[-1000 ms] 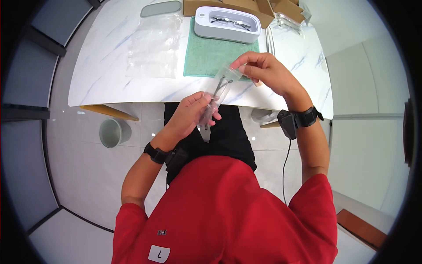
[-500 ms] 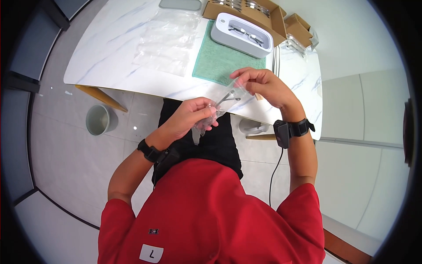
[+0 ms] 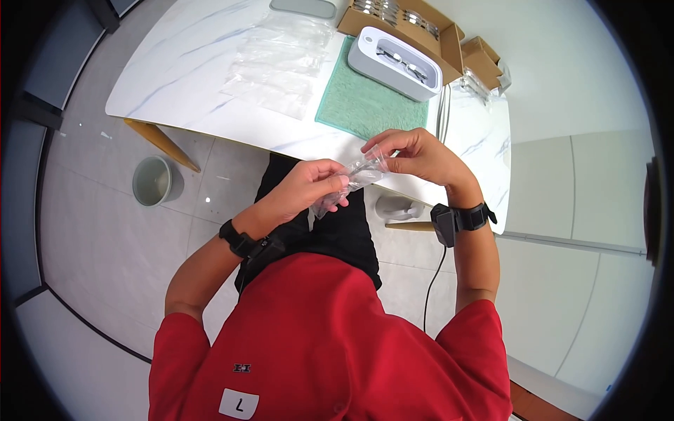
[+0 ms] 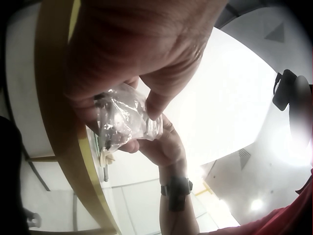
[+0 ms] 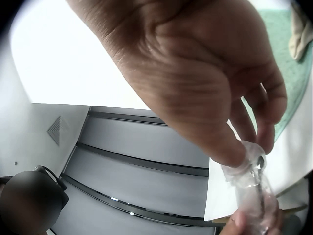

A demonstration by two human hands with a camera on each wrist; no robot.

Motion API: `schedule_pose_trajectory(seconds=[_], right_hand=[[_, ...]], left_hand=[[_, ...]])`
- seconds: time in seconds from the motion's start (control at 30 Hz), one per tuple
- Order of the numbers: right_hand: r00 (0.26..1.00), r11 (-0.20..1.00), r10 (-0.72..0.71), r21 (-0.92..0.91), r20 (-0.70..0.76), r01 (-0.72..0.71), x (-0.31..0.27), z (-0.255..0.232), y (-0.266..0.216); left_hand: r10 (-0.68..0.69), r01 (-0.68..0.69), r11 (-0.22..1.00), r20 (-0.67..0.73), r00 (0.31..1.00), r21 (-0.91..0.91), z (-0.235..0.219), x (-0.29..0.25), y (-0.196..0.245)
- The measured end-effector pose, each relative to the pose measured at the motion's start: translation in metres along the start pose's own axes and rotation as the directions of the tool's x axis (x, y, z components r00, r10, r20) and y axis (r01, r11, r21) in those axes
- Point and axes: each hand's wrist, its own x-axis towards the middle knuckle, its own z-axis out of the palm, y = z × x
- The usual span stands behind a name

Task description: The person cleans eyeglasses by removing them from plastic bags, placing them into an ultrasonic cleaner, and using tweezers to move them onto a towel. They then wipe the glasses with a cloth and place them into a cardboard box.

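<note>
A clear plastic bag point(image 3: 365, 179) with a pair of glasses inside stretches between both hands, just off the table's near edge. Of the glasses, dark slender temple arms point(image 5: 260, 183) show through the film. My left hand point(image 3: 302, 188) grips the lower part of the bag, thumb on top and fingers beneath. At the upper end, my right hand point(image 3: 421, 158) pinches the bag between thumb and fingers. Seen from the left wrist, the crumpled bag point(image 4: 124, 120) hides much of the glasses.
A white cleaner point(image 3: 393, 67) holding glasses point(image 3: 401, 63) stands on a green cloth point(image 3: 351, 112). Flat clear bags point(image 3: 281, 67) lie to its left. Behind are a cardboard box point(image 3: 449, 52) with several glasses and a grey lid point(image 3: 303, 7). A bin point(image 3: 156, 181) stands on the floor.
The head view has shifted and turned. My hands have come closer together, and the bag between them is now bunched shorter, with the temple arms less exposed to view.
</note>
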Motion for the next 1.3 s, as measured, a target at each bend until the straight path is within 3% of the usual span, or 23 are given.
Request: schedule_pose_trajectory(seconds=[0.27,0.37,0.57,0.7,0.8,1.07,1.3], right_hand=[[1.000,0.997,0.003,-0.077,0.021,-0.001,-0.005,0.006,0.000],[0.998,0.999,-0.043,-0.011,-0.051,0.042,-0.011,0.013,0.002],[0.982,0.987,0.019,0.158,-0.187,0.011,-0.034,0.028,0.006],[0.960,0.988,0.022,0.156,-0.278,0.023,-0.053,0.046,0.016],[0.947,0.983,0.040,0.183,-0.318,0.020,-0.066,0.060,0.024],[0.947,0.938,-0.023,0.320,-0.321,0.132,-0.100,0.107,0.044],[0.921,0.947,-0.042,0.278,-0.388,0.161,-0.129,0.123,0.062]], left_hand=[[0.015,-0.014,0.997,-0.008,1.000,0.071,0.004,-0.008,0.000],[0.060,-0.061,0.995,0.011,0.998,0.078,0.005,-0.011,-0.002],[0.075,-0.072,0.997,-0.077,0.994,0.033,0.010,-0.033,-0.010],[0.105,-0.115,0.982,-0.070,0.992,-0.147,-0.001,-0.048,-0.030],[0.133,-0.153,0.974,-0.128,0.983,-0.165,0.005,-0.059,-0.036],[0.201,-0.208,0.978,-0.162,0.966,-0.027,0.017,-0.076,-0.055],[0.204,-0.187,0.971,-0.106,0.973,0.146,0.036,-0.086,-0.064]])
